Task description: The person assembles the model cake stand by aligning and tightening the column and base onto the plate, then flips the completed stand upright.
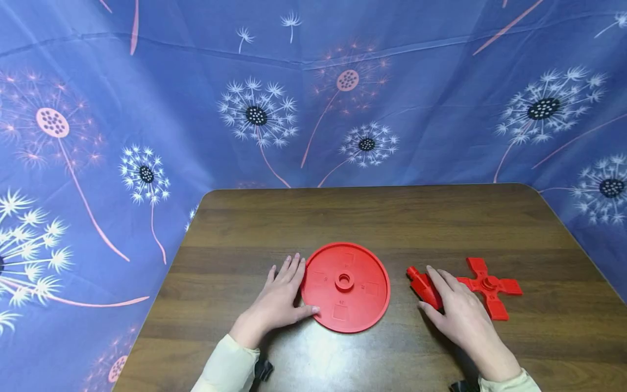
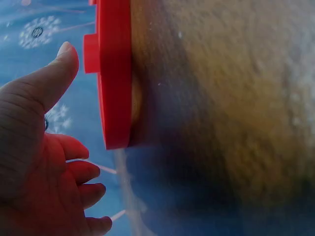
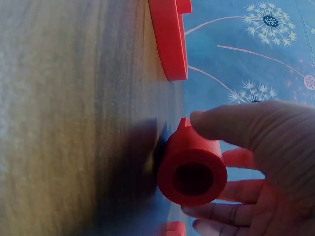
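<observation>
A round red plastic disc [image 1: 320, 299], with a raised ring at its centre, lies flat on the wooden table. My left hand [image 1: 276, 299] is at the disc's left side, fingers extended along the rim and thumb overlapping its near edge. To the right, my right hand [image 1: 460, 310] reaches over a red tube [image 3: 192, 177] that lies on its side. Its thumb is at the tube's upper side and its fingers curl round the far side. The tube's hollow end faces the right wrist camera; a narrower neck [image 1: 413, 273] points away to the left.
A red cross-shaped piece [image 1: 501, 287] with a central peg lies just right of the right hand, partly hidden by it. The brown wooden table [image 1: 343, 218] ends at the back against a blue cloth [image 1: 196, 98] printed with dandelions.
</observation>
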Demonstrator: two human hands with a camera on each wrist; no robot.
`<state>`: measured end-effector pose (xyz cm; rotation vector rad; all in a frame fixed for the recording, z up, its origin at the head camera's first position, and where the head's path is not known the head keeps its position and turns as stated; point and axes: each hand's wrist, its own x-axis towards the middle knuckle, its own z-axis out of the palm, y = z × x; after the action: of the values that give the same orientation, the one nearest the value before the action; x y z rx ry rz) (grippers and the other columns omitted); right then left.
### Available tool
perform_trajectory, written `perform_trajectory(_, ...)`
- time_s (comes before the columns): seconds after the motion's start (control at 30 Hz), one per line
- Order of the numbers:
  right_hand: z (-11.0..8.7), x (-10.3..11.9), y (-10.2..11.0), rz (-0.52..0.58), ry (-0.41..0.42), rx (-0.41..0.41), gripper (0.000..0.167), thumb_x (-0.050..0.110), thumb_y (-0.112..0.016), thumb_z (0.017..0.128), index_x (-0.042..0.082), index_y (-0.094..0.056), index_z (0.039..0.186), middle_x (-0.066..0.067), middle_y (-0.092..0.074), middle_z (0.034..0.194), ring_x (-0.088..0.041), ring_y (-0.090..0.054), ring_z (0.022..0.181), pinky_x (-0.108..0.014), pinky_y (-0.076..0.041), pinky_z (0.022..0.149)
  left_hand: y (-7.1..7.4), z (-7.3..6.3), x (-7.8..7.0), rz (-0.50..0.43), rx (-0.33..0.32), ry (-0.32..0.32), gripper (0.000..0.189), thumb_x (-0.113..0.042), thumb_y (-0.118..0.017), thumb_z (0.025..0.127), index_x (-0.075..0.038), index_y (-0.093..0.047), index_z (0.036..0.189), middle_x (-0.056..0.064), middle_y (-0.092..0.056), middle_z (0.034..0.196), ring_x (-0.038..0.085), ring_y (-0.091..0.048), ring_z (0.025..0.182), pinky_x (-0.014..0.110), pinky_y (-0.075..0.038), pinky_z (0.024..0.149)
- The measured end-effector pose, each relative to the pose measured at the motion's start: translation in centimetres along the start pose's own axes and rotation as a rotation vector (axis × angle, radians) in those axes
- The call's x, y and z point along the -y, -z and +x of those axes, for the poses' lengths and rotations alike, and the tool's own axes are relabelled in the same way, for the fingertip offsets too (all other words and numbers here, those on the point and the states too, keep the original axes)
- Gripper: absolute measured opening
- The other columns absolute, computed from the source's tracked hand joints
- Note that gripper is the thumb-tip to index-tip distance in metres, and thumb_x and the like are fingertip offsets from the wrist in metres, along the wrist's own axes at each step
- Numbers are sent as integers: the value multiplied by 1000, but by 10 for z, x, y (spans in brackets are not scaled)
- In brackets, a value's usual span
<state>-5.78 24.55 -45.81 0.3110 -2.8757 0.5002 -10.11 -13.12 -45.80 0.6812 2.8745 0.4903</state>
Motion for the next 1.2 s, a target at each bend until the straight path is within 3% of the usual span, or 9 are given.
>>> perform_trajectory(0.2,-2,2,-1,-17,-52,51,73,25,-83,74,1,-51,136,-26,-59,113,-43,-59,98,-58,-50,75,-3,2,-1,24,46,-25,112,-68,-67,78,-1,-20,154,16,-17,161,31,-11,148,59,-11,116)
perform_trajectory(0.43,-2,0,0,-33,-32,42,70,23,-84,72,-6,-55,128,-23,-64,98,-38,-62,81,-52,-51,65,-7,3,1,38,72,-27,113,-69,-66,77,-1,-21,154,14,-17,161,30,-12,148,60,-12,116)
perform_trajectory(0.7,1,-2,3,-41,-75,124,70,21,-84,73,-13,-54,126,-18,-64,88,-27,-58,68,-42,-48,54,-7,4,1,19,89,-20,115,-70,-67,76,-1,-19,154,13,-18,161,28,-11,149,58,-11,117)
perform_trajectory(0.87,0,0,5,-13,-105,54,62,17,-83,74,-8,-57,125,-22,-67,92,-30,-61,67,-47,-48,52,-7,6,1,24,82,-33,116,-71,-67,75,-1,-20,154,14,-17,161,29,-12,148,58,-12,117)
perform_trajectory(1.0,1,3,7,38,-128,-32,58,17,-83,73,-2,-58,121,-17,-67,88,-23,-55,60,-38,-42,48,-8,7,1,27,84,-31,116,-71,-67,75,-1,-20,155,13,-16,161,28,-13,148,57,-12,117)
perform_trajectory(1.2,8,8,12,177,-98,-127,49,14,-84,71,6,-59,113,-9,-69,88,-18,-63,63,-29,-43,51,-8,9,3,24,96,-25,116,-71,-67,75,-2,-19,155,13,-17,161,28,-12,148,56,-12,117)
